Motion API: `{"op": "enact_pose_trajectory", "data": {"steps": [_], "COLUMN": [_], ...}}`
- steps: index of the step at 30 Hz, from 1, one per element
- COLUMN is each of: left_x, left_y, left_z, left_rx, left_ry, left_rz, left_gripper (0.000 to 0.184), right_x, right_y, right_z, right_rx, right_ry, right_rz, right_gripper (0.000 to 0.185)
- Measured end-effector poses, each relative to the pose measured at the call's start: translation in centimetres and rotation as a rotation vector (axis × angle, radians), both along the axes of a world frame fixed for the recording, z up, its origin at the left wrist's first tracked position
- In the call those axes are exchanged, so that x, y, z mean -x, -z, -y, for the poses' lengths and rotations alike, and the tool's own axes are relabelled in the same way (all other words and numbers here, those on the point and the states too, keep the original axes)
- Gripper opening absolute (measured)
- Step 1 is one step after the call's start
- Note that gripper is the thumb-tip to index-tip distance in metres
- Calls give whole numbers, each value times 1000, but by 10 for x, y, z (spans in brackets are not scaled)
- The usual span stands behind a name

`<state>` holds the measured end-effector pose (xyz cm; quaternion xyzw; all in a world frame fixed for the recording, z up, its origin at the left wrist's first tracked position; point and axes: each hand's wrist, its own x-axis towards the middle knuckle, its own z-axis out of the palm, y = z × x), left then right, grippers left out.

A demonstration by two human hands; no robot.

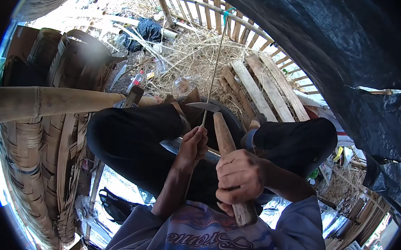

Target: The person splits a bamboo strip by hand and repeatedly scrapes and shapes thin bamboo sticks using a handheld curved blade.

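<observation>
My left hand is closed around a thin bamboo strip, which runs up and away from me towards the slatted fence. My right hand grips a knife by its thick wooden handle, whose butt end points at my chest. The knife's short curved blade lies across the strip just above my left fist. Whether the edge bites into the strip, I cannot tell. Below my left hand, partly hidden, shows a shiny grey surface.
A thick bamboo pole crosses on the left above woven bamboo panels. Wooden planks and straw-like shavings lie ahead. Dark plastic sheeting hangs at the upper right. My bent knees flank the work.
</observation>
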<state>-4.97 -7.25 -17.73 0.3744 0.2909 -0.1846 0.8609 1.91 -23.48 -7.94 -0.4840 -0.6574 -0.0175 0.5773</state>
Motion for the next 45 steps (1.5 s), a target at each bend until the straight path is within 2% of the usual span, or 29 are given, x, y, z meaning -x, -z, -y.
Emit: {"op": "enact_pose_trajectory", "data": {"steps": [3,7,9,10,14,18,19,23,25,26,29,31,38,42,45], "left_x": [3,0,2,2,6,2,2,6,9,6,3,0,7,1,1], "left_y": [16,8,0,-1,3,9,5,7,7,7,-2,-11,8,-9,-13], "left_z": [5,4,1,-1,5,3,1,5,14,14,3,-1,10,3,0], "left_rx": [-55,-59,-10,-14,-51,-18,30,-40,-38,-36,8,-1,23,33,21], "left_ry": [-16,9,0,-5,17,3,3,-10,21,32,27,20,39,24,19], "left_rz": [18,34,19,16,-11,24,50,29,32,39,16,-1,-1,-22,-39], "left_gripper": [20,20,20,20,20,20,20,20,20,20,20,20,21,24,25], "right_x": [-19,-12,-1,4,-26,-15,-9,-19,-35,-36,-32,-22,-40,-20,-15], "right_y": [18,3,-4,-5,21,-2,-2,17,26,22,1,-9,13,-18,-8], "right_z": [-3,-5,-4,-4,-7,-5,-6,-9,-8,-5,2,1,0,5,1], "right_rx": [50,48,19,-10,66,52,50,51,160,166,74,-5,30,6,-46], "right_ry": [23,45,-38,-20,22,2,-9,-5,208,223,149,-27,131,18,8], "right_rz": [-11,40,2,20,9,39,38,61,151,160,48,-79,-63,-116,-80], "right_gripper": [13,12,16,22,26,25,25,19,26,26,27,18,15,15,13]}}
